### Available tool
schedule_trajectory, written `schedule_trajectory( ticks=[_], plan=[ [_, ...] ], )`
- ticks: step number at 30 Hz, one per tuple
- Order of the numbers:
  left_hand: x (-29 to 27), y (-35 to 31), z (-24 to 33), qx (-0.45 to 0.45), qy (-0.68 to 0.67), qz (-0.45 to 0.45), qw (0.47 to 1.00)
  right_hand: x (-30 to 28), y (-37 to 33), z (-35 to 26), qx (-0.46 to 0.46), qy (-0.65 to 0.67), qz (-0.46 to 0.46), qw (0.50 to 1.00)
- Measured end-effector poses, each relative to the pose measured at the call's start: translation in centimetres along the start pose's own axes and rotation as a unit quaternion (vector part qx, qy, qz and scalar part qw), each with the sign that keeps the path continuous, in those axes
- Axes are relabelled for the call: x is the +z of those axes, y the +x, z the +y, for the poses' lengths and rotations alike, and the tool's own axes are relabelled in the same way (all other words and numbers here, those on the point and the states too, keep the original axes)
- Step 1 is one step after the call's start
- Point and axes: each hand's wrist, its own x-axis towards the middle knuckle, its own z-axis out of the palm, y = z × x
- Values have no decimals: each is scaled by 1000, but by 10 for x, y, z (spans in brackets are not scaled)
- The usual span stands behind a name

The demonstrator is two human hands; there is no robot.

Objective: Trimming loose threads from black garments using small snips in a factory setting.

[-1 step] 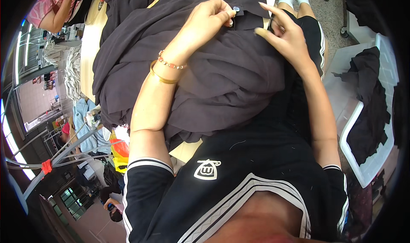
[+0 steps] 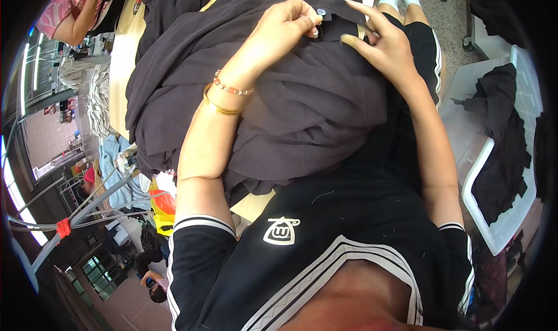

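A large heap of dark grey-brown fabric garment (image 2: 314, 104) lies bunched on the table before me. My left hand (image 2: 289, 25) is closed, pinching the garment's edge between thumb and fingers. Right beside those fingertips, a small pale round button (image 2: 321, 11) shows on the cloth. My right hand (image 2: 386, 46) hovers at the cloth's right edge, thumb and forefinger spread apart. Its other fingers curl inward around a dark sliver by the fabric edge; I cannot tell whether that is cloth or something held.
A light wooden table (image 2: 120, 92) carries the heap. To the right stands a white plastic bin (image 2: 494, 238) with dark cloth (image 2: 503, 150) inside. At the far left is another person's arm (image 2: 75, 25). Grey cables and a pole (image 2: 87, 209) cross the left side.
My right hand has shifted slightly left, and the cloth edge beside it has narrowed to a darker strip. My left hand stays in place on the garment.
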Motion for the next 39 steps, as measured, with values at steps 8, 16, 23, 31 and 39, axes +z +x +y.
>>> schedule_trajectory(
  ticks=[8,16,23,31,39],
  plan=[
    [5,-17,11,-2,-108,-87,990,-6,27,3,-56,-34,48,997],
    [4,-23,21,-62,-190,-31,979,-43,12,-37,-93,-30,45,994],
    [17,-37,15,-60,-564,0,823,-48,2,-54,-17,70,15,997],
    [15,-48,23,38,-563,-11,826,-27,-3,-68,30,148,-17,988],
    [3,-53,26,-38,-644,-56,762,-26,-1,-82,1,154,-68,986]
  ],
)
